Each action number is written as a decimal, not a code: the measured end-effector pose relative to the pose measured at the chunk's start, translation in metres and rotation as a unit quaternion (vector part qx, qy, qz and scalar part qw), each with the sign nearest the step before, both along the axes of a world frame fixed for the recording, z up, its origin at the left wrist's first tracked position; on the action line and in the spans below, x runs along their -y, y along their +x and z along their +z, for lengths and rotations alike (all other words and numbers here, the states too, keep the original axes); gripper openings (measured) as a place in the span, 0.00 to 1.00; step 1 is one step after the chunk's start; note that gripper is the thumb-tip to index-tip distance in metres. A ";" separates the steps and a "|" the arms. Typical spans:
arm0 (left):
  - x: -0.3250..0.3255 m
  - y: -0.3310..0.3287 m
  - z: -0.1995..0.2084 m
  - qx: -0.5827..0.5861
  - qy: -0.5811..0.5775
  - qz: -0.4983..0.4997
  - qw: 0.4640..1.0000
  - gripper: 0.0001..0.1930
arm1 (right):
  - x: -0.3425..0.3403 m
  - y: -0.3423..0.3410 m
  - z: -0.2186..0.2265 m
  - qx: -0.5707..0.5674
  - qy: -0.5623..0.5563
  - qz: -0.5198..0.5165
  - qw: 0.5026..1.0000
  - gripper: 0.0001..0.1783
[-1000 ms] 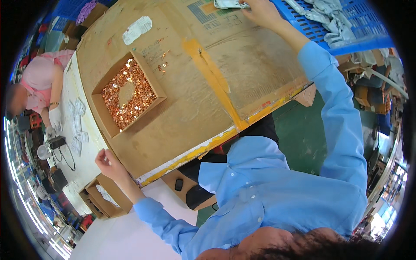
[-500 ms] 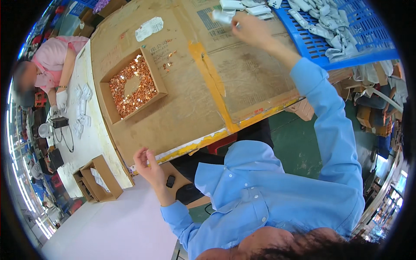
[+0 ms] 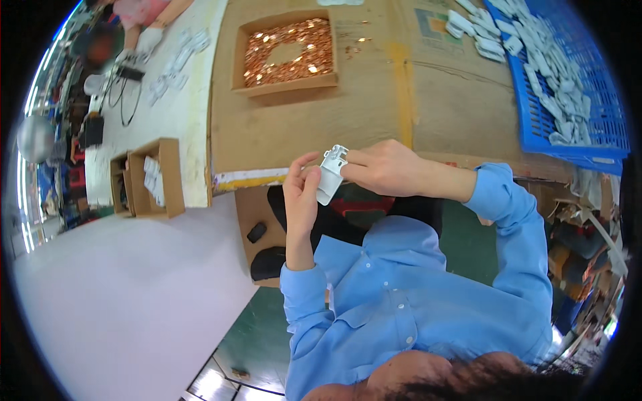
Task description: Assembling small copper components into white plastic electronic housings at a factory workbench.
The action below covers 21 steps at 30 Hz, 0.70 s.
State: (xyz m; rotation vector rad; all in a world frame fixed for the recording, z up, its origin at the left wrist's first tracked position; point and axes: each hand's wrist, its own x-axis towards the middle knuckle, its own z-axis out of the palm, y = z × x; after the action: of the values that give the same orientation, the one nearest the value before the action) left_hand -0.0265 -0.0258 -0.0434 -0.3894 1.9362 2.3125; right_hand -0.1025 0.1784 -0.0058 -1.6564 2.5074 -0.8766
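Note:
Between my two hands, over the near edge of the table, is a white plastic housing [image 3: 329, 180] with small cut-outs at its upper end. My left hand [image 3: 302, 190] grips its left side, thumb against the flat face. On the other side, the fingers of my right hand [image 3: 381, 167] are pinched at the upper end of the housing; whether they also hold some small part is hidden. Beyond my left hand, a cardboard box [image 3: 294, 87] on the table holds many small copper-coloured metal pieces [image 3: 314, 53].
At the right, a blue plastic basket [image 3: 528, 127] holds many white housings [image 3: 568, 87]; several more lie beside it. Loose copper pieces lie right of the box. Left, a white side table carries a small cardboard box [image 3: 175, 177]; a gloved co-worker's hand [image 3: 148, 41] is at its far end.
My right hand has come back from the far right with a white housing. My left hand has moved up and right to take hold of it. The view has shifted too.

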 end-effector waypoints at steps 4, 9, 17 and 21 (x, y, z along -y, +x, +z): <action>0.017 0.023 -0.012 0.010 0.103 0.057 0.993 0.17 | 0.026 -0.009 0.015 0.230 -0.091 0.003 0.969 0.13; 0.037 0.044 -0.016 0.028 0.196 0.091 0.976 0.20 | 0.052 -0.093 0.027 0.167 -0.097 -0.170 0.966 0.12; 0.051 0.049 -0.026 -0.019 0.297 0.087 0.951 0.19 | 0.101 -0.209 -0.006 -0.090 -0.038 -0.102 0.990 0.11; 0.058 0.051 -0.031 -0.024 0.312 0.095 0.945 0.21 | 0.142 -0.211 -0.003 -0.013 0.154 -0.179 0.972 0.14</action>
State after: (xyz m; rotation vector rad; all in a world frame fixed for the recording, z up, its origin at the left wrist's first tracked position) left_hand 0.0242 -0.0839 -0.0742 -0.4631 1.1080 2.9027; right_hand -0.3139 0.0361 -0.0087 -1.1528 2.8312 -0.4434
